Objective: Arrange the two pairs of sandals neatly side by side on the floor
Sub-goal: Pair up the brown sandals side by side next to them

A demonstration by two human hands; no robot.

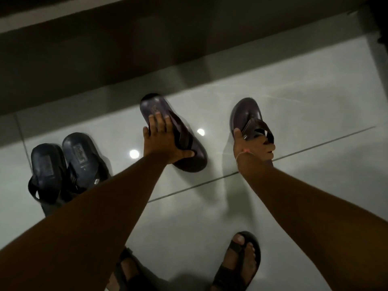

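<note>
Glossy pale tile floor (pixel 273 206), dim light, dark wall base (pixel 84 70) running along the far side. Black pair (pixel 67 171) sits together at left, close side by side, looks done. Brown pair not yet placed: left hand (pixel 165 141) w/ fingers spread, pressing on one brown sandal (pixel 180 135) lying angled on the tile; right hand (pixel 254 148) closed around the strap of the other brown sandal (pixel 249 118), apparently lifted. Left to do: bring both brown ones beside the black pair & square them up. Open tile between pairs gives room; wall base limits push forward; person's own sandalled feet (pixel 239 261) near below.
</note>
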